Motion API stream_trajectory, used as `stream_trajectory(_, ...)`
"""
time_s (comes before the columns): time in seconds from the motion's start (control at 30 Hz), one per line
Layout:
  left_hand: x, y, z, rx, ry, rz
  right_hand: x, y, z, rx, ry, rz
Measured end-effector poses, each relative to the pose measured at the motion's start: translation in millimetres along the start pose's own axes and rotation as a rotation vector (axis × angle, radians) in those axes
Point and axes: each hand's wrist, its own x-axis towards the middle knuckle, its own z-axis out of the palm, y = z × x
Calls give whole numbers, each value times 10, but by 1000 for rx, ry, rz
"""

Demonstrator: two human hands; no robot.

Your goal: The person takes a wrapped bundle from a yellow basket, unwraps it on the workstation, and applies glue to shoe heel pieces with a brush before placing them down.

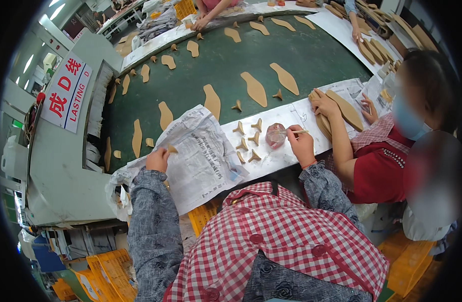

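Observation:
My left hand (157,160) is closed on a small tan shoe heel (172,149), just above a sheet of printed newspaper (198,161). In my right hand (302,146) is a thin pale-handled brush (297,132), whose end reaches toward a clear jar of pinkish liquid (275,139); whether its tip is inside I cannot tell. Left of the jar, several tan shoe heels (254,138) stand or lie on the white-covered ledge (265,167).
A green conveyor belt (190,75) carries several tan insoles (254,89) and heels. To my right a co-worker's hand (325,103) rests on stacked soles (344,109). Other people's hands (201,23) are across the belt. A grey machine housing (65,166) stands left; yellow crates (110,274) sit below.

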Motion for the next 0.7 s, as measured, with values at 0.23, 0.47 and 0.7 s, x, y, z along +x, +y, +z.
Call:
stream_trajectory(0.23, -345, 893, -32, -1500, 19, -229, 96, 202, 175, -287, -86, -86)
stream_trajectory(0.47, -637, 1332, 98, -1879, 59, -180, 135, 67, 26, -112, -110, -32)
stream_trajectory(0.7, -758, 1432, 64, -1861, 74, -118, 122, -19, -209, 355, -113, 202)
